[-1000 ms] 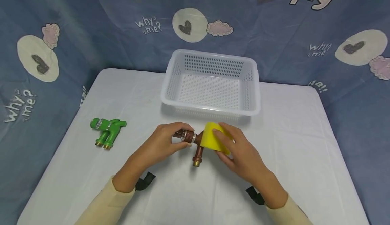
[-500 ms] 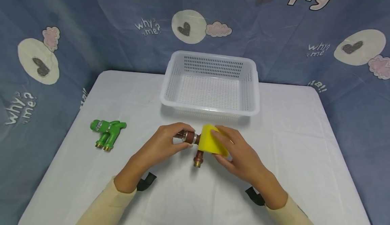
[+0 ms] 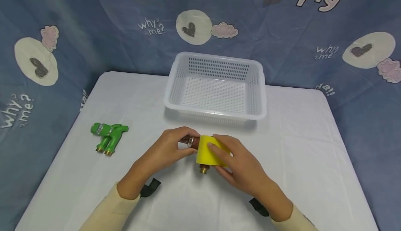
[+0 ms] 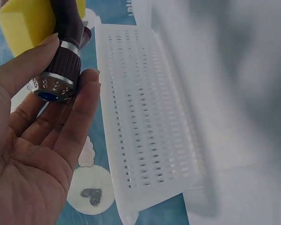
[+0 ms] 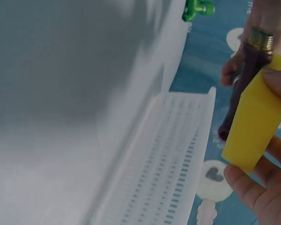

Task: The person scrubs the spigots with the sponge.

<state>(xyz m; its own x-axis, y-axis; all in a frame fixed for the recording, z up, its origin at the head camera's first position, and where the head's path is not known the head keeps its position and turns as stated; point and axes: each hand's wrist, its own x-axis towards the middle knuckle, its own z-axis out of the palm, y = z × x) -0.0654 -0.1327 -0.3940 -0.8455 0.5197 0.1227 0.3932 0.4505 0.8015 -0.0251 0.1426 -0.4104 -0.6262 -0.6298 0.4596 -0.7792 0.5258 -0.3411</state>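
My left hand (image 3: 167, 149) pinches the ribbed collar of a brown tap (image 4: 65, 63) between thumb and fingers. The tap has a silver ring, a side branch and a brass threaded end (image 3: 204, 169), which points toward me. My right hand (image 3: 242, 165) grips a yellow sponge (image 3: 206, 151) and presses it against the tap's body, covering much of it in the head view. From the right wrist view, the sponge (image 5: 257, 122) lies along the brown pipe. A similar green tap (image 3: 112, 133) with two brass ends lies on the table to the left.
A white perforated plastic basket (image 3: 216, 113) stands at the back middle of the table, just beyond the hands. White cloth (image 3: 297, 147) covers the table. A blue printed curtain (image 3: 125, 50) hangs behind and at both sides.
My right hand has slid the sponge leftward and slightly toward me along the tap, so it covers more of the body and branch. The left hand keeps its hold, nearly still.
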